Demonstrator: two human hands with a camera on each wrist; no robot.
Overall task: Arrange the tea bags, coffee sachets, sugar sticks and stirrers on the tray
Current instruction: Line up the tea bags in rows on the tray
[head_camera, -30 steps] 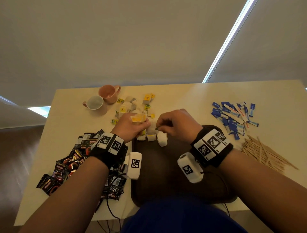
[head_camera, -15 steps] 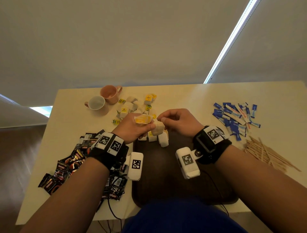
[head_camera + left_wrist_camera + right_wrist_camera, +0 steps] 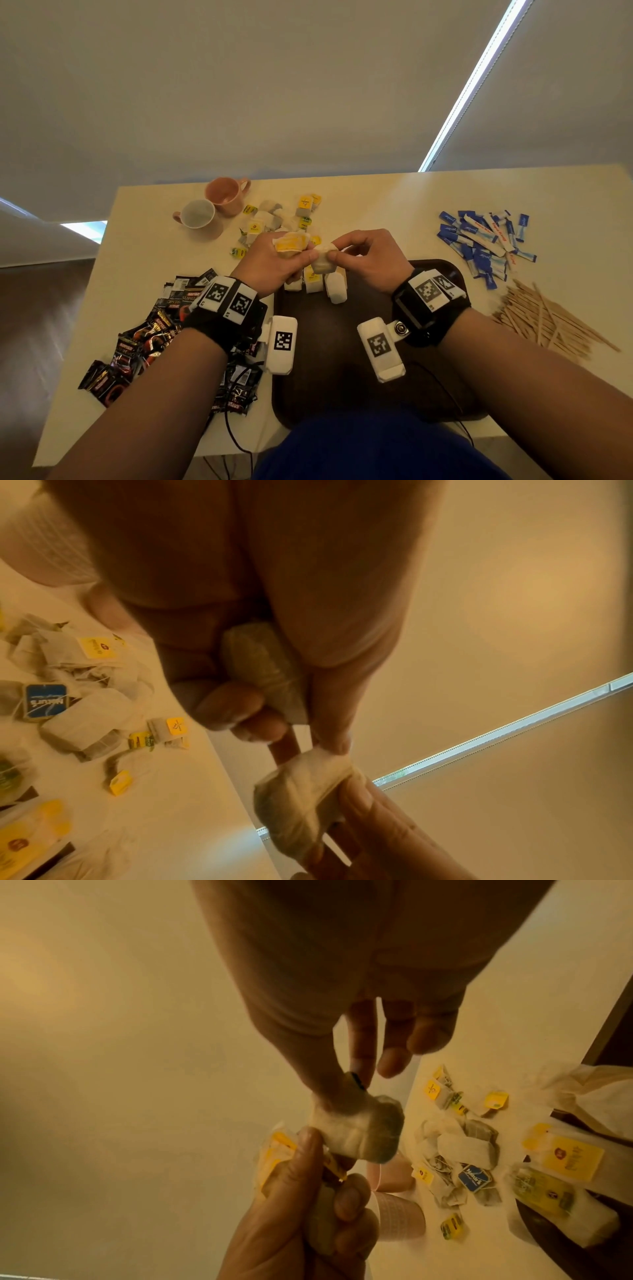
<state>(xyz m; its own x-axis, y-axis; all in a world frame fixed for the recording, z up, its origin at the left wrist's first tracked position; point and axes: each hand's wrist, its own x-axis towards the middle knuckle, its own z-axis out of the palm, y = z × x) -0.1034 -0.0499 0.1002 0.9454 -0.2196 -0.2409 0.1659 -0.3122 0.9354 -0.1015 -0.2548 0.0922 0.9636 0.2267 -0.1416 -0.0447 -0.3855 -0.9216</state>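
Both hands meet above the far edge of the dark brown tray [image 3: 342, 359]. My left hand [image 3: 303, 255] grips a yellow-wrapped tea bag [image 3: 289, 244] and another bag in its fist [image 3: 263, 669], and its thumb presses on a white tea bag [image 3: 322, 262]. My right hand [image 3: 335, 253] pinches that same white tea bag [image 3: 363, 1134] between thumb and forefinger. A few tea bags [image 3: 334, 289] stand in a row on the tray's far edge. Loose tea bags [image 3: 270, 219] lie beyond it.
Black coffee sachets [image 3: 144, 335] are heaped left of the tray. Blue and white sugar sticks [image 3: 486, 240] and wooden stirrers [image 3: 548, 318] lie to its right. Two mugs [image 3: 212, 205] stand at the back left. The table's far edge is close behind them.
My right hand has lifted a white tea bag from the tray's far edge up to my left hand. Both hands have risen slightly and now hold it together.
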